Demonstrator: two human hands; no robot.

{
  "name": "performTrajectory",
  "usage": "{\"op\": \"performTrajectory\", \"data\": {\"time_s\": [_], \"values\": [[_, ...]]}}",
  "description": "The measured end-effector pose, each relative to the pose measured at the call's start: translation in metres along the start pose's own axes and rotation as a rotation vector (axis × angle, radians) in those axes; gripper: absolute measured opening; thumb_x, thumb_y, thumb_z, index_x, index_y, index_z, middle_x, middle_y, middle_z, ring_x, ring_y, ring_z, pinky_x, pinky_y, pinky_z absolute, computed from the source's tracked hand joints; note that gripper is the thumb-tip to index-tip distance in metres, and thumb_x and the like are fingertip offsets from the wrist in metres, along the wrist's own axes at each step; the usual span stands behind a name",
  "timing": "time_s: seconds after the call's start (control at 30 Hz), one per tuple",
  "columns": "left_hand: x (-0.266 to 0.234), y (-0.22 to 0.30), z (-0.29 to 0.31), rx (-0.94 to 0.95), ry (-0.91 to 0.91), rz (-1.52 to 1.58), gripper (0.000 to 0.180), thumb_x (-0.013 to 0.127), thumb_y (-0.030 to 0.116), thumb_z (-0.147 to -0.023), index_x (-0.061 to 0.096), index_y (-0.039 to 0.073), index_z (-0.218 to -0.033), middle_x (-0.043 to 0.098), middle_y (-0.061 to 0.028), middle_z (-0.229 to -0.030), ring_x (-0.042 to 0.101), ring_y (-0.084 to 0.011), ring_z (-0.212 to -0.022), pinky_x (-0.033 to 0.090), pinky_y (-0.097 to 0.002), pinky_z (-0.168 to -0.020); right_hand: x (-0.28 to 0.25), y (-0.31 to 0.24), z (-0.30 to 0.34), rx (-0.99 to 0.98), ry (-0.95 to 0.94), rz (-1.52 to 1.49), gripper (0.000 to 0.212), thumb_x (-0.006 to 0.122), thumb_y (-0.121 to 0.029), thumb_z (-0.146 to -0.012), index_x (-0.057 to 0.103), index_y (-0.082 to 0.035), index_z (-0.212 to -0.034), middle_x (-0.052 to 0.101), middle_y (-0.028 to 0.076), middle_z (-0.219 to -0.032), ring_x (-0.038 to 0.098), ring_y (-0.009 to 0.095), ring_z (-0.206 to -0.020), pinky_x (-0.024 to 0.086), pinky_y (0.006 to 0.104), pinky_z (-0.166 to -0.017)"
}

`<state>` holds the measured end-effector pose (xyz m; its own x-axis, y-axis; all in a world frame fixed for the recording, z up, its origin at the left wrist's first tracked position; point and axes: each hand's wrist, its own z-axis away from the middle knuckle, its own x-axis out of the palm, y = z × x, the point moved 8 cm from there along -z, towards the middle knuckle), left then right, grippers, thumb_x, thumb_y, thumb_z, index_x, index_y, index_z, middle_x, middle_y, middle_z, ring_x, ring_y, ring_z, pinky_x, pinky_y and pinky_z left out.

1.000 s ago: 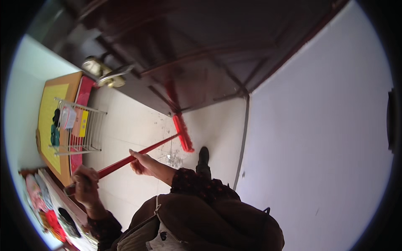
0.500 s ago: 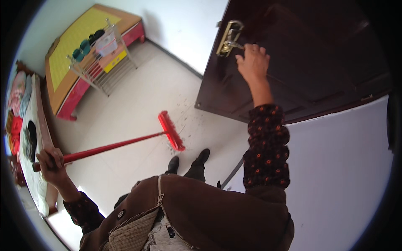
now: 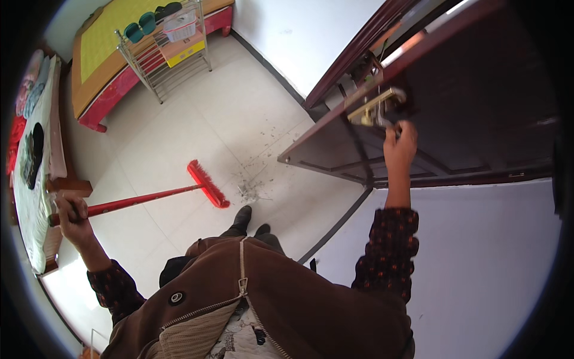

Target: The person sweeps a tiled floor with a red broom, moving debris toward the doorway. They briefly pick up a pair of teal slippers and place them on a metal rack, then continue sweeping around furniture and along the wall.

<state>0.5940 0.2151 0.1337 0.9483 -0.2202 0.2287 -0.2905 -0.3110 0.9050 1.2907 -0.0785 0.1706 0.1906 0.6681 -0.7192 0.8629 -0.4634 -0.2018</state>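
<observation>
My left hand (image 3: 73,218) is wrapped round the end of a red broom's long handle (image 3: 143,198), at the left. The red broom head (image 3: 208,184) hangs over the tiled floor, its bristles toward the right. Beside it lies a scatter of grey dirt (image 3: 251,190), spreading up toward the door. At the upper right, my right hand (image 3: 400,143) is closed on the lever of a gold door handle (image 3: 375,110). The dark brown door (image 3: 472,102) stands ajar, with a gap at its frame. My fingertips are partly hidden behind the lever and blurred.
A metal rack (image 3: 161,66) with green slippers (image 3: 140,27) and a white plastic basket (image 3: 179,26) stands by a yellow-topped bed (image 3: 98,45). Another bed (image 3: 45,179) with folded bedding runs along the left. My black shoes (image 3: 241,218) are close to the dirt. A white wall (image 3: 472,263) rises at right.
The door has swung away from the wall, uncovering its frame. My right hand has closed on the door handle. The broom head has shifted left, away from the dirt, and my view has turned.
</observation>
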Motion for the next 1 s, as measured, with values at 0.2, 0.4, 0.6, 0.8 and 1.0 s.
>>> {"op": "performTrajectory", "data": {"time_s": [0.2, 0.4, 0.6, 0.8, 1.0], "values": [[-0.009, -0.031, 0.007, -0.090, 0.058, 0.019, 0.042, 0.042, 0.026, -0.102, 0.031, 0.014, -0.064, 0.052, -0.0086, -0.067, 0.033, -0.0089, -0.050, 0.031, -0.0221, -0.048, -0.053, -0.010, 0.090, 0.127, -0.047, -0.107, 0.007, 0.059, -0.003, -0.084, 0.055, -0.002, -0.090, 0.055, 0.012, -0.089, 0.054, 0.028, -0.086, 0.044, 0.0367, -0.078], [0.018, -0.052, 0.000, -0.144, -0.031, 0.102, 0.041, 0.044, 0.024, -0.101, 0.033, 0.011, -0.064, 0.054, -0.0112, -0.072, 0.036, -0.0116, -0.051, 0.033, -0.0233, -0.049, -0.088, -0.004, 0.152, 0.229, -0.044, -0.077, 0.010, 0.052, -0.012, -0.096, 0.053, -0.002, -0.096, 0.053, 0.016, -0.104, 0.051, 0.032, -0.095, 0.044, 0.0405, -0.084], [0.081, -0.044, 0.002, -0.218, -0.174, 0.139, 0.043, 0.044, 0.028, -0.101, 0.034, 0.011, -0.063, 0.055, -0.0116, -0.074, 0.037, -0.0122, -0.054, 0.034, -0.0249, -0.052, -0.119, -0.016, 0.151, 0.131, -0.015, -0.060, 0.011, 0.054, -0.010, -0.096, 0.050, -0.001, -0.092, 0.050, 0.011, -0.092, 0.047, 0.023, -0.084, 0.042, 0.0349, -0.081], [0.099, -0.029, 0.011, -0.234, -0.228, 0.161, 0.043, 0.043, 0.029, -0.101, 0.033, 0.011, -0.063, 0.055, -0.0117, -0.074, 0.037, -0.0127, -0.055, 0.035, -0.0252, -0.055, -0.130, 0.010, 0.159, 0.144, 0.015, -0.132, 0.005, 0.052, -0.004, -0.094, 0.050, 0.000, -0.093, 0.046, 0.005, -0.092, 0.044, 0.015, -0.084, 0.040, 0.0263, -0.079], [0.095, -0.024, 0.021, -0.169, -0.262, 0.138, 0.044, 0.043, 0.032, -0.101, 0.033, 0.011, -0.063, 0.053, -0.0108, -0.074, 0.037, -0.0123, -0.054, 0.034, -0.0248, -0.054, -0.136, 0.040, 0.186, 0.355, 0.057, -0.416, 0.014, 0.046, -0.012, -0.099, 0.055, -0.004, -0.106, 0.046, -0.002, -0.093, 0.042, 0.007, -0.080, 0.040, 0.0190, -0.074]]}}
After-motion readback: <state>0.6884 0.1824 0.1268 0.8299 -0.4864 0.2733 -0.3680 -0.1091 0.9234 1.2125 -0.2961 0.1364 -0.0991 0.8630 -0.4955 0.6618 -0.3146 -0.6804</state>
